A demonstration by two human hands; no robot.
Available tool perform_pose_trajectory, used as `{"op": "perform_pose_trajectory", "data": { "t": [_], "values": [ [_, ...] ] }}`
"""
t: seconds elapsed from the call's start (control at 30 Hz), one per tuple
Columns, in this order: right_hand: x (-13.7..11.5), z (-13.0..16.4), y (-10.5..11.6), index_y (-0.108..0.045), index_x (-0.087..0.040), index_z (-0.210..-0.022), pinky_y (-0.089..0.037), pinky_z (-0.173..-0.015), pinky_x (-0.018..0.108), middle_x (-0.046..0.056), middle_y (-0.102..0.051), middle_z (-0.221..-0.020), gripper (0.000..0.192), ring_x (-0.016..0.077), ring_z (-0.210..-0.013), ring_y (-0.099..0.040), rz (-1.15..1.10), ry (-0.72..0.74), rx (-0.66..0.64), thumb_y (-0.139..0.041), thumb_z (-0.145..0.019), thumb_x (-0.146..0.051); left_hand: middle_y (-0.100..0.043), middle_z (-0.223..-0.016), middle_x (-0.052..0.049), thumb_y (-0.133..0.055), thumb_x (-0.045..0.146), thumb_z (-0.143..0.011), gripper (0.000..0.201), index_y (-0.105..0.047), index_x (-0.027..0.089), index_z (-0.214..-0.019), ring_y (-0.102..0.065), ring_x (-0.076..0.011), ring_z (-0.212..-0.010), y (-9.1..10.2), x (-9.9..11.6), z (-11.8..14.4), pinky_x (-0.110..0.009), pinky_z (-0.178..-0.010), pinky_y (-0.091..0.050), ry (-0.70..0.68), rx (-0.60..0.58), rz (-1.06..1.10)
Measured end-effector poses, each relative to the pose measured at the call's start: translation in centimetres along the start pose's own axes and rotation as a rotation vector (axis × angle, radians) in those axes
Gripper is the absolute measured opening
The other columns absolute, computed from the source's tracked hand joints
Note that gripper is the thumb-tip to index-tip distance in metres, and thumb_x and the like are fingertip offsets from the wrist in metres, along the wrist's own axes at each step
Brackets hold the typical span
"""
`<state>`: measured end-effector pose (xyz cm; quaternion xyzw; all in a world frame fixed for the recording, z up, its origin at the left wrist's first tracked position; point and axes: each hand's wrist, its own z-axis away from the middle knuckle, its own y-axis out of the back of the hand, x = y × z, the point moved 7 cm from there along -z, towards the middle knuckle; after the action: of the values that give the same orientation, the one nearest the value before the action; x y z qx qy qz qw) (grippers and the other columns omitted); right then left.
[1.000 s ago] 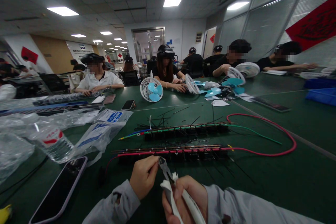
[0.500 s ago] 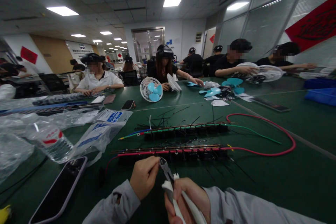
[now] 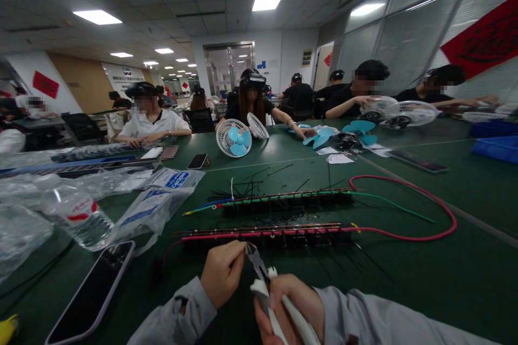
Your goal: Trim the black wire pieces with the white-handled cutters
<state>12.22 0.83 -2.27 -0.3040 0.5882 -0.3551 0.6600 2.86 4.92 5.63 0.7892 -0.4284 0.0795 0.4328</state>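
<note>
My right hand [image 3: 289, 304] is wrapped round the white handles of a pair of diagonal cutters [image 3: 258, 264], whose jaws point up and left. The jaw tips meet the fingertips of my left hand [image 3: 224, 271]. That hand is closed in a pinch, and what it grips, if anything, is hidden. Just beyond both hands lies a dark strip with a red cable [image 3: 267, 233] along it and thin black ties sticking out. Behind it is a second dark strip with a green wire [image 3: 390, 204] leaving its right end and blue and green leads at its left.
To my left are a phone [image 3: 91, 294], a water bottle [image 3: 76, 213] and clear plastic bags [image 3: 156, 202]. Loose black ties lie around the strips. Across the green table, people handle white fan guards [image 3: 233, 138] and blue fan blades [image 3: 319, 137]. Blue bins [image 3: 496, 145] stand far right.
My hands and the cutters have barely moved. Across the table, a co-worker's fan guard has tilted and the blue blades by that person's hand have shifted.
</note>
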Motion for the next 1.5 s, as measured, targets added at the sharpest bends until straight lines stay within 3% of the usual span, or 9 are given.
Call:
{"op": "perform_pose_trajectory", "data": {
  "t": [0.1, 0.23, 0.33, 0.43, 0.93, 1.5],
  "values": [
    [-0.5, 0.0, -0.5, -0.054, -0.01, -0.075, -0.04, -0.051, 0.03, 0.009, -0.058, -0.058, 0.034, 0.0194, -0.053, -0.057, -0.022, 0.031, -0.019, -0.036, -0.058, -0.034, -0.068, -0.073, -0.007, -0.042, 0.017, -0.088, 0.024, -0.065, 0.016, -0.085, -0.066, -0.0169, -0.071, 0.0, -0.2, 0.1, -0.025, -0.064, -0.053, 0.0, 0.034, -0.033],
    [-1.0, -0.2, -0.7, -0.06, -0.005, -0.075, -0.042, -0.06, 0.029, 0.015, -0.063, -0.07, 0.043, 0.021, -0.068, -0.061, -0.032, 0.09, 0.057, -0.037, -0.051, -0.032, -0.07, -0.08, -0.008, -0.044, 0.017, -0.088, 0.021, -0.065, 0.016, -0.091, -0.067, -0.0171, -0.074, 0.2, -0.2, 0.2, -0.024, -0.066, -0.053, -0.01, 0.065, -0.033],
    [-1.1, -0.3, -0.7, -0.063, 0.001, -0.076, -0.035, -0.048, 0.021, 0.013, -0.062, -0.067, 0.048, 0.013, -0.057, -0.056, -0.013, 0.097, 0.092, -0.036, -0.049, -0.029, -0.07, -0.08, -0.008, -0.044, 0.017, -0.088, 0.022, -0.065, 0.016, -0.09, -0.067, -0.0168, -0.074, 0.1, -0.2, 0.2, -0.024, -0.066, -0.053, -0.007, 0.053, -0.033],
    [-0.8, -0.2, -0.7, -0.063, 0.003, -0.081, -0.032, -0.042, 0.021, 0.013, -0.061, -0.067, 0.052, 0.0111, -0.05, -0.052, -0.004, 0.045, 0.09, -0.036, -0.049, -0.028, -0.07, -0.078, -0.007, -0.043, 0.017, -0.089, 0.022, -0.065, 0.016, -0.09, -0.067, -0.0163, -0.072, 0.1, -0.2, 0.2, -0.024, -0.064, -0.053, 0.0, 0.043, -0.03],
    [-0.5, -0.1, -1.2, -0.061, 0.003, -0.086, -0.039, -0.046, 0.021, 0.014, -0.063, -0.07, 0.058, 0.0149, -0.055, -0.06, -0.046, -0.046, 0.046, -0.032, -0.046, -0.028, -0.054, -0.061, -0.002, -0.038, 0.016, -0.089, 0.025, -0.056, 0.015, -0.072, -0.052, -0.0119, -0.055, -0.1, 0.4, -0.1, -0.021, -0.053, -0.037, 0.005, -0.031, 0.002],
    [-0.4, -0.2, -0.4, -0.063, 0.003, -0.079, -0.039, -0.043, 0.02, 0.014, -0.061, -0.062, 0.054, 0.0136, -0.05, -0.057, -0.033, -0.032, 0.072, -0.034, -0.047, -0.029, -0.052, -0.06, -0.002, -0.037, 0.017, -0.09, 0.027, -0.055, 0.015, -0.07, -0.049, -0.0113, -0.054, -0.5, 0.1, -0.1, -0.021, -0.053, -0.036, 0.04, -0.073, 0.07]
  ]
}}
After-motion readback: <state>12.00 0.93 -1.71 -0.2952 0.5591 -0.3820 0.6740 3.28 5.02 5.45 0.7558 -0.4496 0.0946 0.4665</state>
